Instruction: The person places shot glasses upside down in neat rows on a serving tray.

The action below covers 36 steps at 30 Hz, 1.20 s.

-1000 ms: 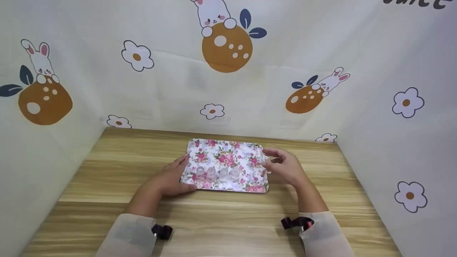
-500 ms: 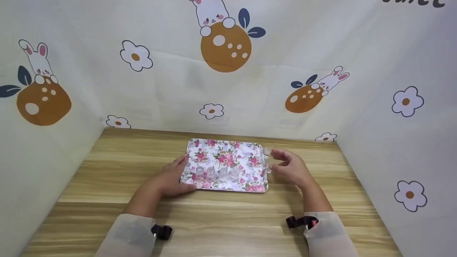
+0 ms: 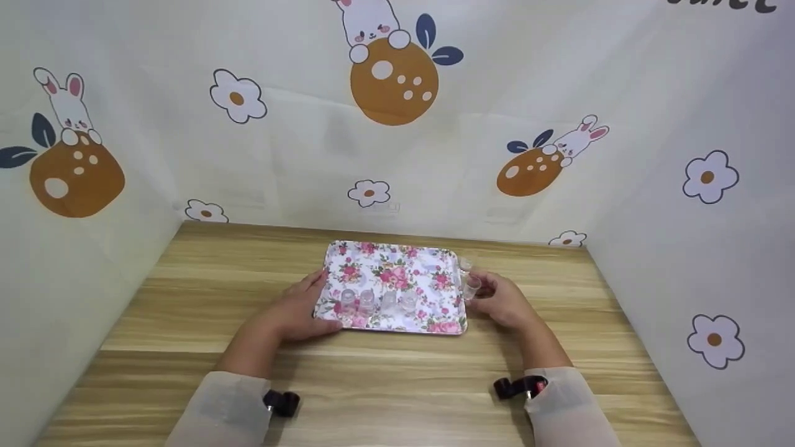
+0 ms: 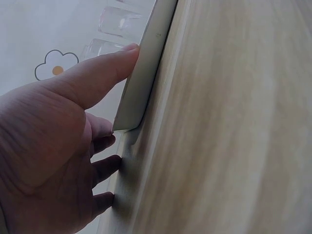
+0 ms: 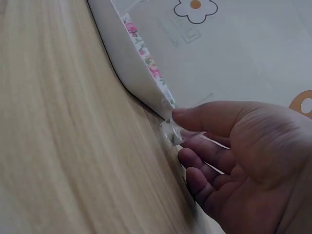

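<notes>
A floral tray [image 3: 428,261] lies on the wooden table. Several small clear cups [image 3: 408,302] stand along its front part. My left hand [image 3: 299,313] holds the tray at its front left corner. In the left wrist view, the thumb [image 4: 109,68] presses the front rim and the other fingers lie at the left side. Just off the tray's right edge, my right hand [image 3: 504,305] pinches a small clear cup [image 3: 472,287] between thumb and fingers. That cup [image 5: 171,132] is partly covered by the hand in the right wrist view. Another clear cup [image 3: 464,265] is behind it, beside the tray.
A printed cloth [image 3: 298,149] with rabbits, oranges and flowers walls the table at the back and both sides. The wooden tabletop [image 3: 397,385] extends in front of the tray and to either side. Black wrist cameras [image 3: 282,403] are strapped at both sleeves.
The right hand drew slightly right, away from the tray's edge, then moved nearer the front and now grips the closer cup. The left hand and the tray have stayed put.
</notes>
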Each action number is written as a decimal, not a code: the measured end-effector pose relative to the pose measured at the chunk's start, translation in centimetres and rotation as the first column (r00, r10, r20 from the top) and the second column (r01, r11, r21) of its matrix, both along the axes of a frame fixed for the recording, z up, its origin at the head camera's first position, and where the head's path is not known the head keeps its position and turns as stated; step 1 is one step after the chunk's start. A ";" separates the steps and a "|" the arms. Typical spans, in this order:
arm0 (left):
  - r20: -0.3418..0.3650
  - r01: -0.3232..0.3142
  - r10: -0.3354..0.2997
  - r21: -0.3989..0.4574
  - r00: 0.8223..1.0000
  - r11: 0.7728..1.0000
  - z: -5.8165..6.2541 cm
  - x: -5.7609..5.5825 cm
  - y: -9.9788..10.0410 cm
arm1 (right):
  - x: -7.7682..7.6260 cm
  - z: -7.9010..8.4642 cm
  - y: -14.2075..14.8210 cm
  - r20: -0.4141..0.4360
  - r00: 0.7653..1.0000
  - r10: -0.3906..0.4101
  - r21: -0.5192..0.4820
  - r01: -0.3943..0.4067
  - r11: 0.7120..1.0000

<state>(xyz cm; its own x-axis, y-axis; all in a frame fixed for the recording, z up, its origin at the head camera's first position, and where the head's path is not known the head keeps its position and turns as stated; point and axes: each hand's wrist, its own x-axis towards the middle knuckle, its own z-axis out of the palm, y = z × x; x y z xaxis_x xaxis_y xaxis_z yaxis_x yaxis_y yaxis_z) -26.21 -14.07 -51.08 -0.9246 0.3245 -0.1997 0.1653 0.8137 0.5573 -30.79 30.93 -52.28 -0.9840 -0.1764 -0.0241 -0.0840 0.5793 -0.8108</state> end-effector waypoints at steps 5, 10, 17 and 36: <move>0.000 -0.004 0.004 -0.004 1.000 1.000 -0.2 -0.1 0.0 | 0.0 -0.4 0.0 -0.001 1.000 -0.019 0.050 0.019 0.999; 0.001 -0.006 0.006 -0.004 1.000 1.000 -0.1 0.0 0.0 | 0.0 -0.5 -0.2 -0.005 0.998 -0.058 0.073 0.058 0.996; 0.002 -0.009 0.009 -0.015 1.000 1.000 -0.1 0.0 0.1 | 0.1 -0.5 -0.3 -0.017 0.997 -0.072 0.088 0.073 0.993; 0.006 -0.014 0.014 -0.015 1.000 1.000 0.3 0.1 0.2 | 0.3 0.8 -1.1 -0.055 0.988 -0.146 -0.006 0.146 0.989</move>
<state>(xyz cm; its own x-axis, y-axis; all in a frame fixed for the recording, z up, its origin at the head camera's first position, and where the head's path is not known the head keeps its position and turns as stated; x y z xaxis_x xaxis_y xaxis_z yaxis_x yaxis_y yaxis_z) -26.07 -13.83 -50.74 -0.9276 0.3089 -0.2099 0.1508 0.8241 0.5459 -30.45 29.85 -51.46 -0.9991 -0.0304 0.0309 -0.0429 0.5868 -0.8086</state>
